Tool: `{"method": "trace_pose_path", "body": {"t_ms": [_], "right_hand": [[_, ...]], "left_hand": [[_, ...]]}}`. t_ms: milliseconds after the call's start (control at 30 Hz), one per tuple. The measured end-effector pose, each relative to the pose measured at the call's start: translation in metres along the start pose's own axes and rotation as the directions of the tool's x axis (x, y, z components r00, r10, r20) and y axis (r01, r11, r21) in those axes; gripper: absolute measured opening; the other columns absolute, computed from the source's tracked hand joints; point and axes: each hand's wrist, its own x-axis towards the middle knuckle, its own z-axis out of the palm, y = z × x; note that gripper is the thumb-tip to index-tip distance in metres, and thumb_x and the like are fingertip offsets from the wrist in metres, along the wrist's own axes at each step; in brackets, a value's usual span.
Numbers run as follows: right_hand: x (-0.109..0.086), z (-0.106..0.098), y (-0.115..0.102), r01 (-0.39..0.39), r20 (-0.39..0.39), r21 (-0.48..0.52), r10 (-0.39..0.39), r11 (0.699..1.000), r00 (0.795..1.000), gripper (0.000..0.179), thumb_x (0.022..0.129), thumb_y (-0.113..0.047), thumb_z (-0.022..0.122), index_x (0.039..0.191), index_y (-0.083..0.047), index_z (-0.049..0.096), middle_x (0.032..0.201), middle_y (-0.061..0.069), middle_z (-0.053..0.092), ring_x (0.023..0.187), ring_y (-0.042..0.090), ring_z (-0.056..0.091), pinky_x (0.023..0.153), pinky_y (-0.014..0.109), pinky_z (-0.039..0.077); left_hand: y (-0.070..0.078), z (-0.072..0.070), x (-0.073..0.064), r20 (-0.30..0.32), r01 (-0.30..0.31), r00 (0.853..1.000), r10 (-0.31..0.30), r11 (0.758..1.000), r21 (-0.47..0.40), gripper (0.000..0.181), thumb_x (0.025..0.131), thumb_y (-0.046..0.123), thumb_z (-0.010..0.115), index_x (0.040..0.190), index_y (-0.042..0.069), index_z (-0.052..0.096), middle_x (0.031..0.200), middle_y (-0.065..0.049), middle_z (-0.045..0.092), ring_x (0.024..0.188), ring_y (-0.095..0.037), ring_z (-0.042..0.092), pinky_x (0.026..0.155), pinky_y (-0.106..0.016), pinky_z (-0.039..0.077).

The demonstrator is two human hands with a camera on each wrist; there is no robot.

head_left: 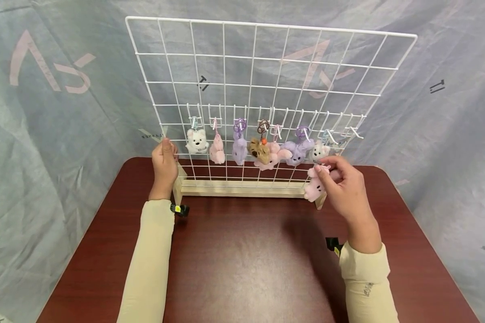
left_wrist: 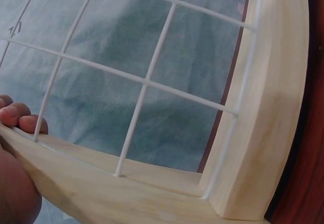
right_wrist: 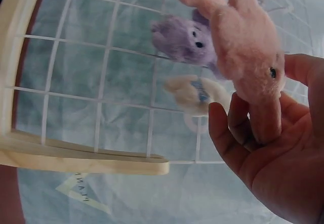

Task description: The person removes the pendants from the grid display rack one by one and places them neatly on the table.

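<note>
A white wire grid rack (head_left: pixel 255 58) in a wooden stand (left_wrist: pixel 260 97) stands on the table. At its left side, my left hand (head_left: pixel 164 166) grips the wooden upright, fingers (left_wrist: pixel 19 117) curled over its edge. In front of the rack's lower right, a pink plush keychain (head_left: pixel 314 188) is held between the thumb and fingers of my right hand (head_left: pixel 347 190). The right wrist view shows this pink plush (right_wrist: pixel 248 47) with its ear against the palm. Just behind hangs a white plush keychain (head_left: pixel 318 151) on a hook.
Along the hook row hang another white plush (head_left: pixel 196 141), a pink one (head_left: pixel 217 150), purple ones (head_left: pixel 239 150) (head_left: pixel 296 152), a brown one (head_left: pixel 259 151) and a further pink one (head_left: pixel 284 154). A bare hook (head_left: pixel 354 133) juts out at the far right. The dark red table (head_left: pixel 242 260) lies below.
</note>
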Motion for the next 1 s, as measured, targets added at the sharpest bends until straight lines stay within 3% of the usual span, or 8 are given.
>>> {"method": "trace_pose_path", "body": {"t_ms": [167, 300, 400, 600, 767, 1000], "right_hand": [[-0.004, 0.005, 0.007, -0.005, 0.086, -0.051, 0.010, 0.999, 0.996, 0.011, 0.100, -0.015, 0.074, 0.109, -0.010, 0.076, 0.069, 0.003, 0.067, 0.059, -0.001, 0.054, 0.054, 0.017, 0.042], [-0.004, 0.005, 0.014, -0.012, 0.210, -0.083, 0.030, 0.996, 0.977, 0.011, 0.102, -0.016, 0.072, 0.111, -0.010, 0.075, 0.075, 0.008, 0.070, 0.059, 0.005, 0.059, 0.052, 0.020, 0.044], [-0.004, 0.006, 0.019, -0.035, 0.321, -0.108, 0.068, 0.994, 0.945, 0.011, 0.103, -0.022, 0.071, 0.110, -0.013, 0.074, 0.076, 0.008, 0.071, 0.057, 0.010, 0.061, 0.050, 0.025, 0.048], [-0.008, 0.010, 0.030, -0.072, 0.480, -0.124, 0.123, 0.990, 0.868, 0.014, 0.104, -0.025, 0.070, 0.112, -0.014, 0.073, 0.074, 0.004, 0.069, 0.055, 0.007, 0.057, 0.053, 0.029, 0.050], [-0.012, 0.013, 0.036, -0.027, 0.553, -0.089, 0.072, 0.996, 0.830, 0.012, 0.103, -0.014, 0.070, 0.112, -0.008, 0.074, 0.091, 0.005, 0.075, 0.067, 0.003, 0.059, 0.064, 0.024, 0.049], [-0.015, 0.013, 0.039, 0.056, 0.670, -0.124, 0.042, 0.991, 0.741, 0.009, 0.101, -0.010, 0.071, 0.108, -0.009, 0.076, 0.102, 0.000, 0.078, 0.090, 0.004, 0.065, 0.082, 0.025, 0.054]], "left_hand": [[-0.003, 0.000, -0.001, -0.019, -0.016, 1.000, 0.016, 1.000, -0.027, 0.061, 0.116, 0.033, 0.041, 0.067, -0.003, 0.030, 0.059, 0.009, 0.029, 0.049, -0.006, 0.025, 0.048, -0.022, 0.022], [-0.006, 0.002, -0.001, -0.029, -0.043, 0.999, 0.042, 0.999, -0.034, 0.063, 0.116, 0.033, 0.041, 0.067, -0.005, 0.029, 0.059, 0.010, 0.029, 0.049, -0.006, 0.025, 0.048, -0.022, 0.021], [-0.007, 0.003, 0.000, -0.039, -0.055, 0.998, 0.054, 0.998, -0.034, 0.065, 0.115, 0.036, 0.043, 0.067, -0.005, 0.030, 0.059, 0.010, 0.030, 0.048, -0.006, 0.026, 0.047, -0.022, 0.021], [-0.006, 0.005, 0.001, -0.050, -0.043, 0.998, 0.041, 0.998, -0.051, 0.062, 0.116, 0.029, 0.042, 0.067, -0.006, 0.030, 0.059, 0.010, 0.032, 0.049, -0.006, 0.027, 0.047, -0.021, 0.022], [-0.004, 0.005, 0.001, -0.049, -0.044, 0.998, 0.042, 0.998, -0.050, 0.058, 0.116, 0.025, 0.040, 0.068, -0.006, 0.031, 0.060, 0.010, 0.033, 0.050, -0.005, 0.029, 0.049, -0.019, 0.024], [-0.004, 0.005, 0.000, -0.062, -0.036, 0.998, 0.032, 0.997, -0.067, 0.056, 0.116, 0.024, 0.040, 0.068, -0.005, 0.031, 0.060, 0.009, 0.034, 0.050, -0.005, 0.030, 0.049, -0.018, 0.024]]}}
